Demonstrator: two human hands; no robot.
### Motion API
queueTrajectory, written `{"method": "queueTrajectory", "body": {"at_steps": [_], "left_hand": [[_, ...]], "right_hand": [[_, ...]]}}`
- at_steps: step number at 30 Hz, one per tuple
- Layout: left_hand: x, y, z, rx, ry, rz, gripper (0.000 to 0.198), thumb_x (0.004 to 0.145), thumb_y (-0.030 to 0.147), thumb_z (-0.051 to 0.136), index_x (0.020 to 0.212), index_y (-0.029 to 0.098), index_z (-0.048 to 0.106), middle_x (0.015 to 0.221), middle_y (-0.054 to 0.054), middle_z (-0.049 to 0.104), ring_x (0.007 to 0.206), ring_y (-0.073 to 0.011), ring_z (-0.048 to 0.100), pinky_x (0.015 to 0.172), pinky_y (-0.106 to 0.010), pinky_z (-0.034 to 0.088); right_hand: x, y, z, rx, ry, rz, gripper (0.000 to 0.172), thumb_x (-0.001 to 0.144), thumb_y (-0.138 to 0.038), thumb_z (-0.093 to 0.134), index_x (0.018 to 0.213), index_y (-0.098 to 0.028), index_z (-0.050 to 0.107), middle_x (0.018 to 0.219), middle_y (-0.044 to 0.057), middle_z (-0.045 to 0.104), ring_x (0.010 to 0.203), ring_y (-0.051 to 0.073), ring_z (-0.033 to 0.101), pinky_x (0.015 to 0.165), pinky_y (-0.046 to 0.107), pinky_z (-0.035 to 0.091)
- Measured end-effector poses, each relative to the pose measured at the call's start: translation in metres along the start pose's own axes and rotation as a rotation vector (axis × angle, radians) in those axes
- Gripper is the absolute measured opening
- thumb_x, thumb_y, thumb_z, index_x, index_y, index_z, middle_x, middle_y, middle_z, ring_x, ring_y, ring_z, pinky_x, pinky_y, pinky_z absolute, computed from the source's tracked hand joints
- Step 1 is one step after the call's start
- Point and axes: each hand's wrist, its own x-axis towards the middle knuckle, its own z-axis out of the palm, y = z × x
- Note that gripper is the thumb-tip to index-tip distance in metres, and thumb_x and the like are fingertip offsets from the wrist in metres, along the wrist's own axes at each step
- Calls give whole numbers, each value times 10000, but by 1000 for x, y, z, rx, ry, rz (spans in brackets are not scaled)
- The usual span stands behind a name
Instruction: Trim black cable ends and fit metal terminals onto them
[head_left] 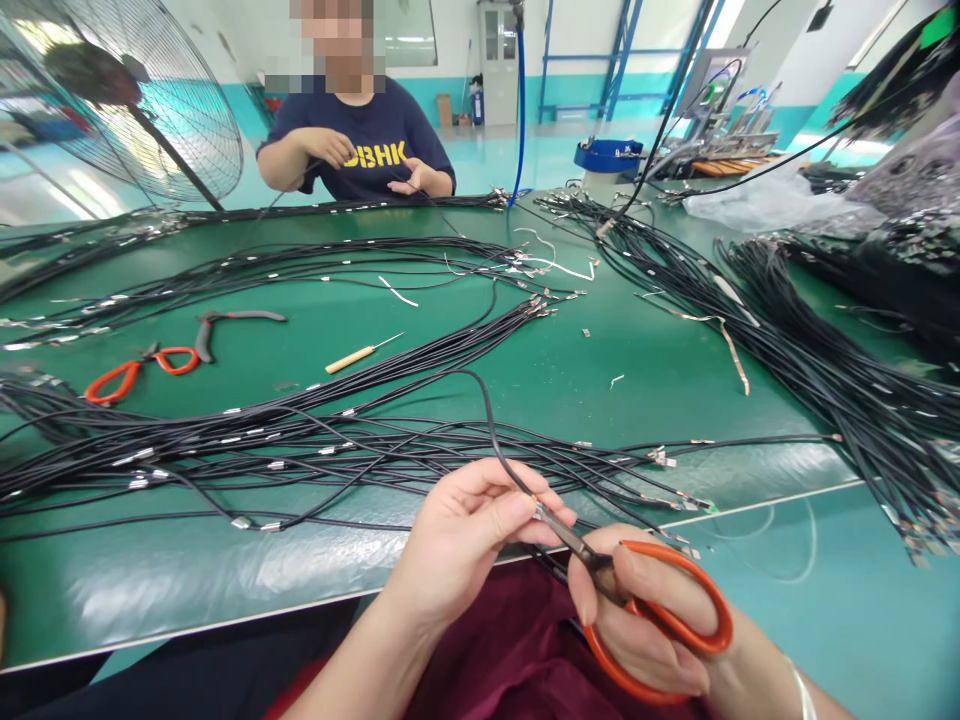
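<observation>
My left hand [469, 530] pinches the end of a thin black cable [487, 420] near the table's front edge, fingers closed on it. My right hand [645, 620] grips orange-handled scissors [660, 610], whose dark blades meet the cable end right at my left fingertips. The cable loops up and back over a thick bundle of black cables [300, 445] with metal terminals lying across the green table [187, 570].
A second pair of orange scissors [139, 370], black-handled pliers [225, 325] and a wooden-handled awl [360, 353] lie at left centre. More cable bundles [825, 350] run along the right. A person in a dark blue shirt [367, 150] works opposite; a fan [127, 100] stands at the far left.
</observation>
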Motion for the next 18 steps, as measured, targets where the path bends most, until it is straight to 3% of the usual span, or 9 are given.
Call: {"method": "queueTrajectory", "body": {"at_steps": [13,18], "left_hand": [[2,0,4,34,65,15,45,761,138,698,804,151,703,752,-44,717,740,-175,700,658,-243,572],[1,1,4,67,106,16,52,754,149,708,805,160,714,768,-48,728,749,-178,705,677,-244,571]], "right_hand": [[-6,0,-1,-87,108,15,415,873,-509,556,870,-105,648,416,-68,373,334,46,284,387,174,290],[-4,0,-5,-116,81,35,379,892,-475,551,921,-105,628,443,-60,431,340,36,315,396,166,278]]}}
